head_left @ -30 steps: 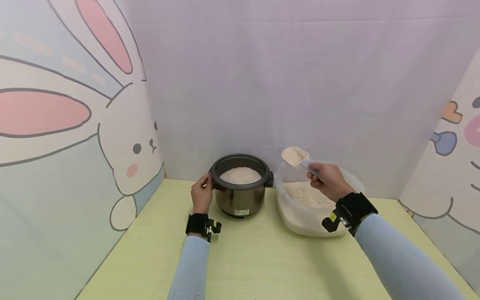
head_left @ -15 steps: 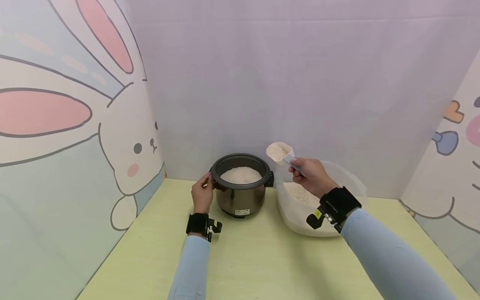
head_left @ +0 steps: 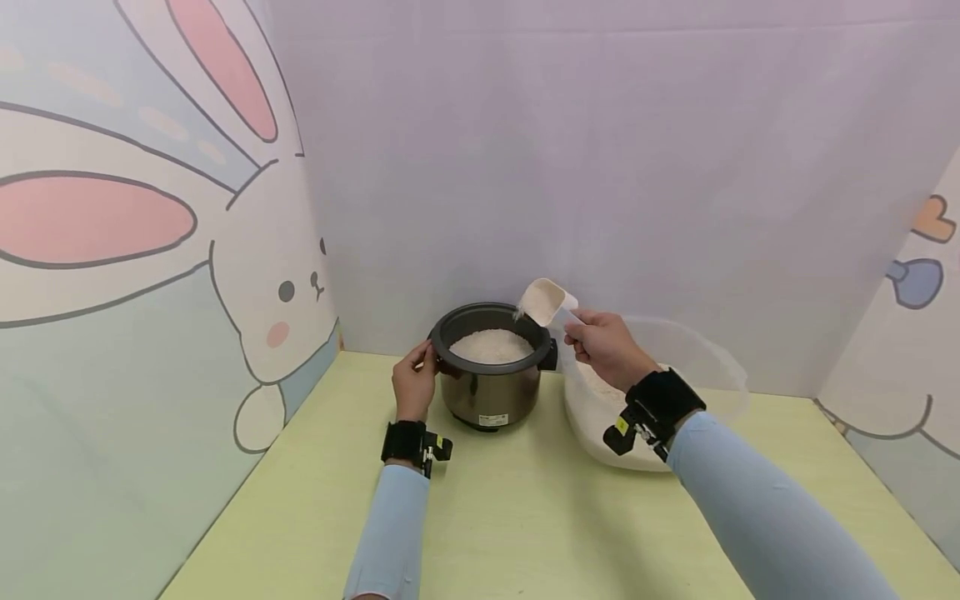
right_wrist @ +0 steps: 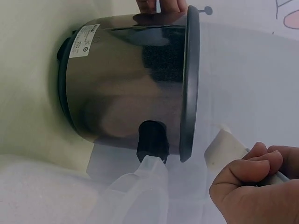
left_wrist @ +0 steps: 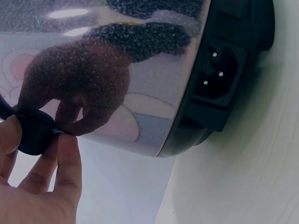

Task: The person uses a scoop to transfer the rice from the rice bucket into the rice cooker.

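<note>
My right hand point(head_left: 606, 346) grips the handle of a white scoop point(head_left: 543, 301), tilted over the right side of the rice cooker's rim. Rice grains spill from the scoop's lip toward the pot. The rice cooker point(head_left: 491, 396) is dark and shiny, lidless, with white rice point(head_left: 491, 346) inside. At its left side my left hand point(head_left: 414, 383) holds the small black side handle point(left_wrist: 36, 133), pinched between thumb and fingers in the left wrist view. In the right wrist view the scoop point(right_wrist: 224, 150) points at the cooker's top edge.
A translucent plastic bin point(head_left: 600, 433) of rice stands right of the cooker, partly under my right forearm; its rim reaches the cooker's right handle point(right_wrist: 153, 141). Behind is a pale curtain wall point(head_left: 600, 167). A rabbit-print panel point(head_left: 255, 250) borders the pale green table point(head_left: 487, 517) at left.
The right hand has carried the filled scoop left from above the bin to the cooker and tipped it, and rice now falls out. My left hand keeps its hold on the cooker's handle.
</note>
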